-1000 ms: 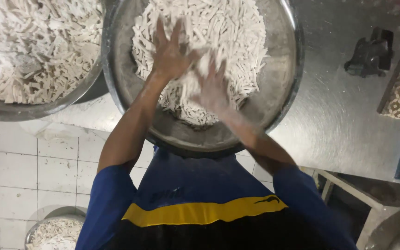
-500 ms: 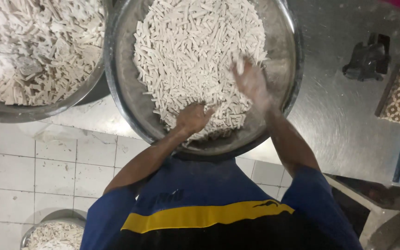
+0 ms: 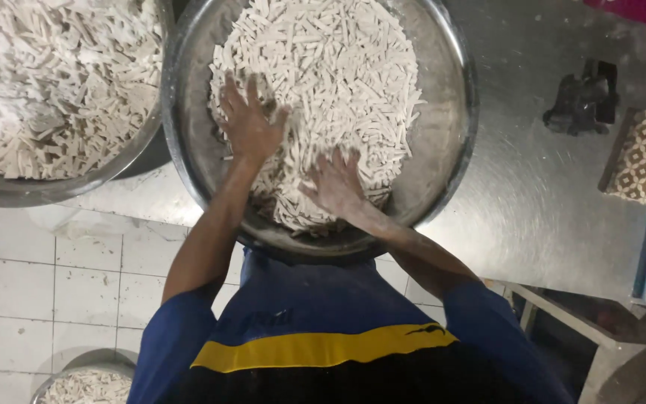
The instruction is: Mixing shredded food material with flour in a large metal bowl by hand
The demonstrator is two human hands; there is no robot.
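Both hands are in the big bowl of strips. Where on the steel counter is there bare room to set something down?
Bare steel counter lies right of the big bowl, between its rim, the dark tool and the patterned box. The left is crowded: the second bowl nearly meets the big one. Left hand and right hand rest on the strips.

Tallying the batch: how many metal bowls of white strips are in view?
3: the big bowl under both hands, a second bowl at upper left, a third bowl on the floor at lower left, partly cropped.
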